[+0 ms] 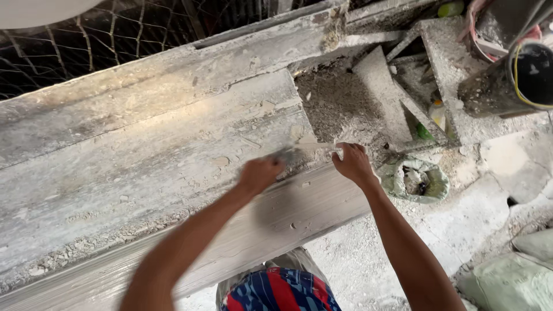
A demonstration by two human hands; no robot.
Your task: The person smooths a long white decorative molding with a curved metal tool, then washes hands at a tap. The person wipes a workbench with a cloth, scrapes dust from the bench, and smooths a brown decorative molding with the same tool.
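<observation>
Both fists closed here: left hand (259, 174) grips a scraper (294, 152), right hand (352, 164) clutches the plaster-caked workbench (144, 155) edge.

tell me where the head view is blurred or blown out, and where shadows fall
Head view: the left hand and the tool it grips are motion-smeared; the right hand is sharper; a white patch at the top left corner is overexposed; a soft shadow lies on the plaster slab under the left hand; lighting is otherwise flat daylight.

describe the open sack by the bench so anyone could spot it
Start at the long plaster-crusted bench and follow its near edge to the end by the right hand. Just beyond, on the dusty floor, sits the greenish sack; unlike the closed sacks nearby, its rolled-down mouth gapes open.
</observation>
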